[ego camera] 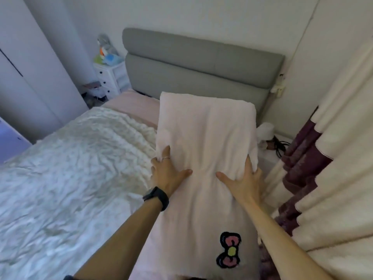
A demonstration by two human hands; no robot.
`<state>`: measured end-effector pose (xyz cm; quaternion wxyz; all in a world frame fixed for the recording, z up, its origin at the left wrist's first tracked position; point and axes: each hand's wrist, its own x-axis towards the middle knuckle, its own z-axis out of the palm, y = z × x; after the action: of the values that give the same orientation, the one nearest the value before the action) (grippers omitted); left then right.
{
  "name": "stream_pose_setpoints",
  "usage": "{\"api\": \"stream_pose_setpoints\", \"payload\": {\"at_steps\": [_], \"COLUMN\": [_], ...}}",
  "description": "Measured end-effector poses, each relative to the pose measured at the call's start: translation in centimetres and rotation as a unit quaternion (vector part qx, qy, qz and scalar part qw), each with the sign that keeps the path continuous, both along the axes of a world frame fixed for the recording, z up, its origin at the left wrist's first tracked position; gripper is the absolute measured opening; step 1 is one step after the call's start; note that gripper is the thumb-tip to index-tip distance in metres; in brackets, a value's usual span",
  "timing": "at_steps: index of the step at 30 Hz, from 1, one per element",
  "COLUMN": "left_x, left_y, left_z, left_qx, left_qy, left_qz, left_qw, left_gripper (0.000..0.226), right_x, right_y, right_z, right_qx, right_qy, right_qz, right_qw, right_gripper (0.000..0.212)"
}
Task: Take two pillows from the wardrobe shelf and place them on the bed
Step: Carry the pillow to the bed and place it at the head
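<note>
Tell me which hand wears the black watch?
The left hand, gripping the pale pink pillow: a black wristwatch wraps its wrist. The right hand wears none.

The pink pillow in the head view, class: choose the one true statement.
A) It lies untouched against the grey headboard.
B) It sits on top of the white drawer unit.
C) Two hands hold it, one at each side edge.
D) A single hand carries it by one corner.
C: the left hand and the right hand each grip a side edge of the pillow, with their thumbs spread across its top face.
</note>
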<state>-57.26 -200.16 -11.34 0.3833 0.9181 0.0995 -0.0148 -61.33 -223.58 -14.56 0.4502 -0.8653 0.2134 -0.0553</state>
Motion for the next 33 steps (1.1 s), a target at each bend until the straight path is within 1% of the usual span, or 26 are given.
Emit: {"api": "stream_pose_setpoints", "payload": {"at_steps": [3, 7, 11, 13, 15, 20, 23, 27, 29, 31, 33], "left_x": [3.5, 8.3, 14.7, 18.5, 22.2, 29.6, 32.6, 36.5, 38.5, 41.3, 46.8], "left_y": [-1.7, -3.3, -4.1, -4.7, -5.3, -7.2, -8.1, -7.9, -7.9, -8.0, -8.5], "left_z": [-0.2, -1.6, -3.4, -4.5, -5.2, -6.3, -7.1, -8.1, -8.7, -8.9, -10.4], "left_qx": [0.016, 0.016, -0.019, -0.038, -0.046, -0.051, -0.053, -0.054, -0.040, -0.049, -0.058], "left_qy": [0.011, 0.040, 0.055, 0.065, 0.078, 0.095, 0.106, 0.129, 0.132, 0.147, 0.148], "left_qz": [0.024, 0.048, 0.067, 0.075, 0.088, 0.121, 0.146, 0.178, 0.192, 0.214, 0.266], "left_qw": [1.000, 0.998, 0.996, 0.994, 0.992, 0.987, 0.982, 0.974, 0.972, 0.964, 0.951], "left_gripper": [0.109, 0.109, 0.109, 0.110, 0.110, 0.105, 0.105, 0.107, 0.105, 0.106, 0.107], "right_x": [4.6, 10.8, 18.2, 22.1, 26.2, 35.1, 39.0, 44.2, 47.3, 51.2, 58.3], "right_y": [-1.4, -3.0, -4.0, -4.5, -5.0, -4.5, -3.9, -4.1, -4.0, -3.9, -3.5], "right_z": [-0.6, -1.9, -2.6, -2.7, -2.8, -2.6, -2.8, -4.0, -5.1, -6.0, -7.7], "right_qx": [-0.001, -0.018, -0.028, -0.053, -0.085, -0.164, -0.176, -0.174, -0.172, -0.165, -0.165], "right_qy": [0.010, 0.031, 0.032, 0.031, 0.048, 0.100, 0.107, 0.126, 0.128, 0.129, 0.134], "right_qz": [0.017, 0.041, 0.069, 0.080, 0.090, 0.132, 0.153, 0.186, 0.213, 0.229, 0.274], "right_qw": [1.000, 0.999, 0.997, 0.995, 0.991, 0.972, 0.966, 0.959, 0.953, 0.950, 0.938], "right_gripper": [0.124, 0.123, 0.122, 0.122, 0.120, 0.108, 0.105, 0.106, 0.108, 0.109, 0.110]}}
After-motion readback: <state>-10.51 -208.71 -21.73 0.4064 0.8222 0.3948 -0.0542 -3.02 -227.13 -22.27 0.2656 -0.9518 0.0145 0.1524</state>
